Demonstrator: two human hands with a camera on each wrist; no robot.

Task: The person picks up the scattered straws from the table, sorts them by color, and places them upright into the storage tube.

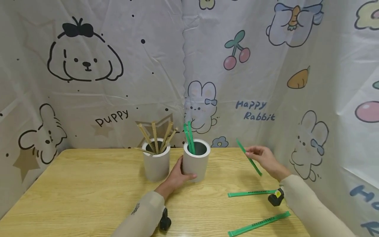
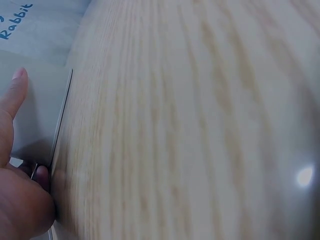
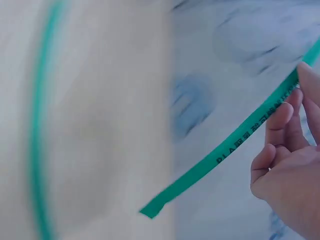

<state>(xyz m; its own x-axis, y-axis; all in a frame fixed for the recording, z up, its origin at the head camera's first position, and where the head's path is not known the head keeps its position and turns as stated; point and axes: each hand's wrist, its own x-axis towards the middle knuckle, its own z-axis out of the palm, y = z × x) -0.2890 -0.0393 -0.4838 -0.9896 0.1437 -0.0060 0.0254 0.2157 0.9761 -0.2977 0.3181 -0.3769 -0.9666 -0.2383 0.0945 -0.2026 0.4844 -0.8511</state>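
My left hand (image 1: 178,176) grips the right-hand white cylindrical holder (image 1: 195,168) low on its side, thumb across the front. In the left wrist view the thumb lies along the holder's wall (image 2: 37,110), close over the wood. Two green paper-wrapped straws (image 1: 190,138) stand in this holder, leaning to its left. Right of it, my right hand (image 1: 263,159) pinches another green paper-wrapped straw (image 3: 200,167) between thumb and fingertips, raised above the table and slanting. Dark printed lettering runs along its wrapper.
Left of the gripped holder stands a matching white holder (image 1: 157,168) with several tan wrapped sticks (image 1: 155,138) fanned out. Two more green wrapped straws lie on the table (image 1: 88,191), one farther back (image 1: 251,193) and one nearer (image 1: 259,224). A printed curtain (image 1: 154,82) hangs behind.
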